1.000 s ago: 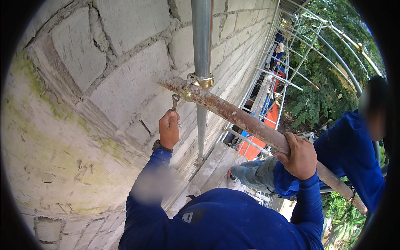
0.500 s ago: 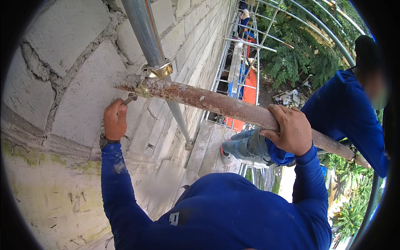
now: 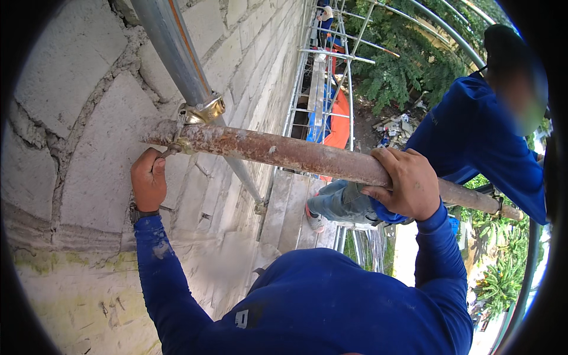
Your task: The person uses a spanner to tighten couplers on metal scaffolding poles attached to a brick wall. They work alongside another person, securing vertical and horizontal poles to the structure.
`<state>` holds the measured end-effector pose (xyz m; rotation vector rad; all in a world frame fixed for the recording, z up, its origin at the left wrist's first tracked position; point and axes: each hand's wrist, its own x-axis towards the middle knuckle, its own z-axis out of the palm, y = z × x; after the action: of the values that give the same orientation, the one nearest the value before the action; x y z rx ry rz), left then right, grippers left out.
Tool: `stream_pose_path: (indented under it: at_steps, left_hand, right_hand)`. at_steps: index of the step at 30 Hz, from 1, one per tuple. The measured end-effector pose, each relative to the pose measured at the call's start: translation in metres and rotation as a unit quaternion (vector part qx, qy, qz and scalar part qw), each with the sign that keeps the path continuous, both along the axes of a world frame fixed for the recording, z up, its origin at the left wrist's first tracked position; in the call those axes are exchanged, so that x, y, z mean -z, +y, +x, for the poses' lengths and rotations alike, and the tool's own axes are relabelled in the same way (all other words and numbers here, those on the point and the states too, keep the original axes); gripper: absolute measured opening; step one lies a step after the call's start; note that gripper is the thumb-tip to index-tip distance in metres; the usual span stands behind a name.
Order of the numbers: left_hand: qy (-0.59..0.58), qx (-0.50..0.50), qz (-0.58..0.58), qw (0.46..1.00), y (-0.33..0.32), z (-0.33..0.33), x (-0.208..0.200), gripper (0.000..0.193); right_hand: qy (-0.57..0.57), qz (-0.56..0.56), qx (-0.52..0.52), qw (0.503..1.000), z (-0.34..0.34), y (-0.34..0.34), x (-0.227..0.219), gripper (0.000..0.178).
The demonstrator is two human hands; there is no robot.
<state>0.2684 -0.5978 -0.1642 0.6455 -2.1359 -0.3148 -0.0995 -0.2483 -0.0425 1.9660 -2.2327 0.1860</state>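
My left hand (image 3: 149, 184) is closed around a small metal wrench (image 3: 170, 150), most of whose handle is hidden in the fist. The head of the wrench meets the lower part of a brass-coloured scaffold coupler (image 3: 204, 111). That coupler joins a grey upright pole (image 3: 174, 50) to a rusty scaffold tube (image 3: 296, 152), which crosses in front of me with its left end close to the block wall. Further right along the tube, my right hand (image 3: 409, 184) grips it from above, fingers over the top and thumb on the near side.
A rough block wall (image 3: 94, 154) rises on my left. Wooden planks (image 3: 284, 207) form a walkway below. A co-worker in a blue shirt (image 3: 455, 133) stands at the right, by the tube's far end. Scaffold bars (image 3: 349, 77), orange sheeting (image 3: 338, 121) and trees lie beyond.
The wrench head has moved from just below the coupler up against it, with my left hand turning along. My right hand keeps its grip on the tube. The whole view has shifted slightly.
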Motion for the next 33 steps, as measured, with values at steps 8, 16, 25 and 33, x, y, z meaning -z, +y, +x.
stream_pose_path:
  at_steps: [8, 16, 25, 33]
  left_hand:
    - [0.484, 0.312, 0.539, 0.615, 0.132, -0.126, 0.044, 0.050]
    - [0.533, 0.398, 0.565, 0.489, 0.148, -0.120, 0.027, 0.047]
    - [0.336, 0.144, 0.428, 0.826, 0.105, -0.078, 0.082, 0.058]
    - [0.290, 0.089, 0.386, 0.871, 0.071, -0.033, 0.075, 0.053]
  right_hand:
    - [0.002, 0.018, 0.011, 1.000, 0.003, 0.001, -0.002, 0.060]
    - [-0.020, -0.013, 0.036, 0.999, -0.001, 0.006, -0.001, 0.083]
    - [-0.025, 0.025, 0.046, 0.998, -0.006, 0.005, -0.002, 0.090]
    - [-0.021, -0.008, 0.031, 0.999, 0.002, 0.002, -0.002, 0.073]
